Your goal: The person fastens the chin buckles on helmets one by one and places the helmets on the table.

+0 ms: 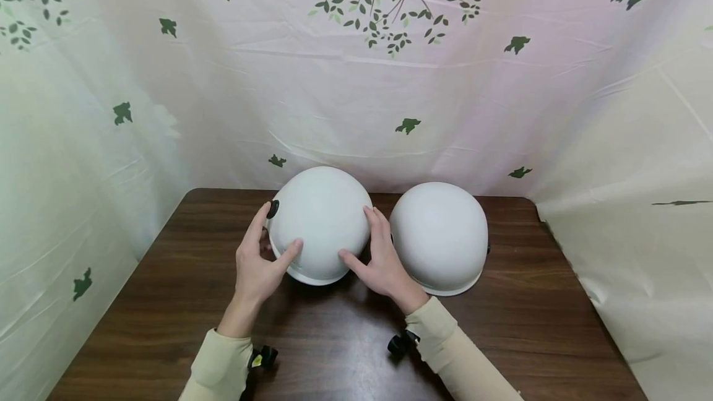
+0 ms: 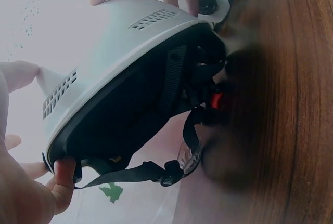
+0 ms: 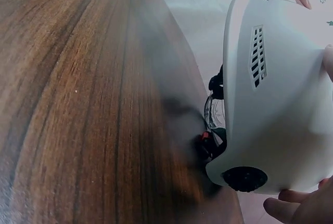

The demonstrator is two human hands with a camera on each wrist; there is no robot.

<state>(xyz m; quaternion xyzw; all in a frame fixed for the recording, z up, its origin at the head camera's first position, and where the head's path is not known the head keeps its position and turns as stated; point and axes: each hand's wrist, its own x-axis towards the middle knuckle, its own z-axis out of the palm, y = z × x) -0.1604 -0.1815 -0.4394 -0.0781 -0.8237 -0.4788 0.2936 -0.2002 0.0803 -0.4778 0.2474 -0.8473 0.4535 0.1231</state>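
A white hard-shell helmet [image 1: 323,221] is held between both hands, dome up and tilted, at the back of the table. My left hand [image 1: 257,268] grips its left side, thumb on the shell and fingertips curled at the rim. From the right, my right hand [image 1: 385,268] holds the shell between thumb and fingers. The left wrist view shows the dark inside, a black chin strap [image 2: 130,174] hanging with its clip, and a red buckle part [image 2: 217,100]. Slotted vents [image 3: 257,57] and a black round knob [image 3: 244,178] show in the right wrist view.
A second white helmet [image 1: 440,237] sits dome up on the table, close to the right of the held one. The dark wood table [image 1: 345,339] ends at a pale curtain [image 1: 334,104] printed with leaves and birds, which hangs behind and along both sides.
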